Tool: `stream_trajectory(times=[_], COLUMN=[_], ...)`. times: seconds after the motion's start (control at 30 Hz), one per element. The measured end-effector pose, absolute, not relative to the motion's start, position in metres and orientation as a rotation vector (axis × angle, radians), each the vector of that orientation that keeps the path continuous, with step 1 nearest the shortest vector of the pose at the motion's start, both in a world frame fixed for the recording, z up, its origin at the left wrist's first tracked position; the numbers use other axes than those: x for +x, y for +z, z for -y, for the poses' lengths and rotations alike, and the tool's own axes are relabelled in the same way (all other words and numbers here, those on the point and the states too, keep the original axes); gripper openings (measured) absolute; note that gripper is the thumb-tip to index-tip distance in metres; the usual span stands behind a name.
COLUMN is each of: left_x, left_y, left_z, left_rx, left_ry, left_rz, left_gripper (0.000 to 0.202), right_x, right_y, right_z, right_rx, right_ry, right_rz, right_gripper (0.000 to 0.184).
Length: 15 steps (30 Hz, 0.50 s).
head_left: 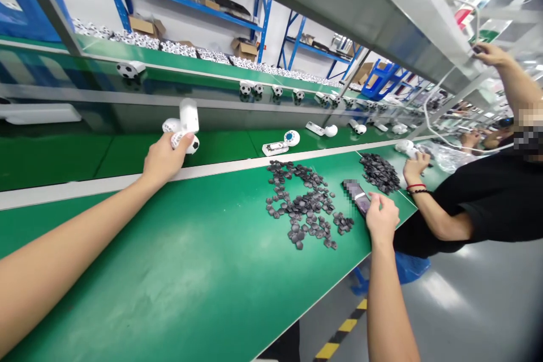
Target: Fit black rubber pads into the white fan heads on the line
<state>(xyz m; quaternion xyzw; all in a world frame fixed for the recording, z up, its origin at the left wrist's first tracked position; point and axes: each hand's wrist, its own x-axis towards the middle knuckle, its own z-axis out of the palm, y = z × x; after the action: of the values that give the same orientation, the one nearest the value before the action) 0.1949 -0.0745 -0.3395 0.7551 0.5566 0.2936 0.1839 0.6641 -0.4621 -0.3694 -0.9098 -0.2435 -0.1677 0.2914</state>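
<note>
Over the conveyor, my left hand [165, 157] is closed around white plastic parts [189, 116], including rounded pieces with a black-and-white football pattern. My right hand [382, 216] is at the near right edge of the green table, its fingers curled together. Anything inside them is hidden. Beside its fingertips lies a dark phone [357, 197] with its screen up; I cannot tell whether the hand touches it. Left of the phone, many small black flat pieces [307, 203] are spread loosely on the table [182, 260].
A white device [275, 149] with a round head lies on the green conveyor [229, 147], and more continue to the right. A second black pile [379, 172] sits near a co-worker in black [487, 198]. Football-patterned parts [136, 39] line the back belt. A metal beam [322, 5] crosses overhead.
</note>
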Motion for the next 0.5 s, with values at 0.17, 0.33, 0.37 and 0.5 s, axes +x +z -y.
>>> stream_trajectory(times=[0.17,0.33,0.37,0.5], left_x=[0.212,0.215,0.215,0.225], left_y=[-0.342,-0.339,-0.337,-0.326], left_z=[0.059,0.062,0.064,0.076], left_rx=[2.242,2.369,2.394,2.491], left_ry=[0.689,0.604,0.598,0.596], left_rz=[-1.549,-1.394,-1.360,-1.298], left_gripper=[0.067,0.060,0.058,0.055], right_x=[0.667,0.670,0.670,0.672], right_y=[-0.371,-0.373,-0.373,-0.371], right_z=[0.462,0.460,0.460,0.458], right_rx=[-2.477,-2.553,-2.560,-2.529], right_ry=[-0.284,-0.190,-0.194,-0.265], right_rz=[0.645,0.737,0.746,0.769], right_gripper=[0.072,0.103,0.102,0.098])
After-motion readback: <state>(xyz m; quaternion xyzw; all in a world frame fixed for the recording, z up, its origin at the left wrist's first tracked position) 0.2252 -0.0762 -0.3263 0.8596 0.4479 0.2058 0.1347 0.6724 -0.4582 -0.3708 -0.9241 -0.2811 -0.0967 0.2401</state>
